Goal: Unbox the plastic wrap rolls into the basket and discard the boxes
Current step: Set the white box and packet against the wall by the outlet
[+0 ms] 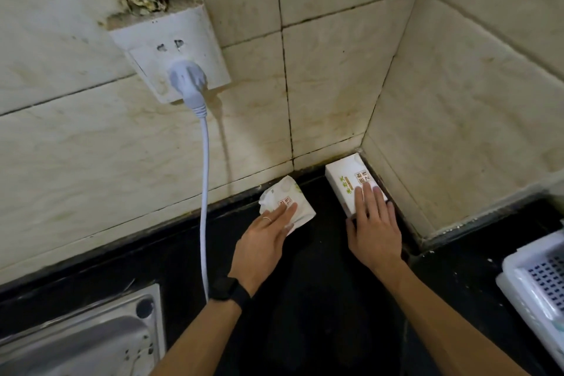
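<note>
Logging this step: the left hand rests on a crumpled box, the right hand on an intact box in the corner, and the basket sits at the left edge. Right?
Not quite. The head view shows the basket at the right edge; the left edge holds a metal sink. The left hand on the crumpled box and right hand on the intact box are correct.

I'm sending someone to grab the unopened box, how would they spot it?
Find the tiled wall corner above the black counter. The intact box sits tucked into it, under the right hand. Unlike the crumpled box beside it, its edges are square.
</note>
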Demonstrator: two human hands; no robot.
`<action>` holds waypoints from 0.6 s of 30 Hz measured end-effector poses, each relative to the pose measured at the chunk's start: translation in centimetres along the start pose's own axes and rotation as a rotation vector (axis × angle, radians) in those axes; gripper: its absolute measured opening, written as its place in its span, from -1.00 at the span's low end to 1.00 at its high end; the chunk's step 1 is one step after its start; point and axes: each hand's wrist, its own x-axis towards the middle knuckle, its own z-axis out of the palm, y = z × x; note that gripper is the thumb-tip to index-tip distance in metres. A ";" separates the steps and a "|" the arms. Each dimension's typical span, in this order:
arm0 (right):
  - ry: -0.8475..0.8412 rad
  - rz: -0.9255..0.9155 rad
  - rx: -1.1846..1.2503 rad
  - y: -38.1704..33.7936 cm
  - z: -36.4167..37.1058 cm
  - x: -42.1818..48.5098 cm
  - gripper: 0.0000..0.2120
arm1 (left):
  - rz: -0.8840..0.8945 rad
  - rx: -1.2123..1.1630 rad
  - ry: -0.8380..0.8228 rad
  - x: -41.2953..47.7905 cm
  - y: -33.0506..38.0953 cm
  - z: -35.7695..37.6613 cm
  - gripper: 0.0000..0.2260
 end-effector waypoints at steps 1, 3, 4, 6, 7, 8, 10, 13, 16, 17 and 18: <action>-0.034 -0.007 -0.002 0.3 0.2 -0.1 -0.24 | -0.001 0.008 -0.008 0.2 0.0 0.1 -0.58; -0.084 -0.006 -0.011 0.8 0.6 0.1 -0.25 | -0.002 0.025 -0.023 0.5 0.1 0.2 -0.58; -0.098 -0.005 -0.008 0.9 0.7 0.3 -0.25 | -0.003 0.033 -0.029 0.7 0.3 0.3 -0.57; -0.132 0.003 0.002 0.9 0.6 0.6 -0.26 | 0.007 0.048 -0.033 1.1 1.0 0.3 -0.57; -0.152 0.010 0.000 0.8 0.4 0.7 -0.27 | 0.020 0.068 -0.036 1.3 1.4 0.3 -0.57; -0.174 0.017 -0.005 0.8 0.2 0.7 -0.27 | 0.038 0.099 -0.044 1.6 2.0 0.4 -0.56; -0.176 0.023 0.026 0.6 -0.9 0.0 -0.25 | 0.088 0.177 -0.066 2.5 3.3 0.5 -0.55; -0.058 0.044 0.122 0.5 -2.7 -3.4 -0.27 | 0.181 0.289 -0.053 4.4 5.8 1.0 -0.53; -0.097 0.163 0.177 1.4 -2.9 -8.9 -0.41 | 0.267 0.376 -0.047 6.8 9.0 2.1 -0.50; -0.175 0.217 0.166 2.1 -2.7 -10.6 -0.44 | 0.286 0.404 -0.051 7.5 10.0 2.6 -0.49; -0.264 0.267 0.153 2.8 -2.5 -11.9 -0.43 | 0.296 0.433 -0.068 8.1 10.8 3.3 -0.48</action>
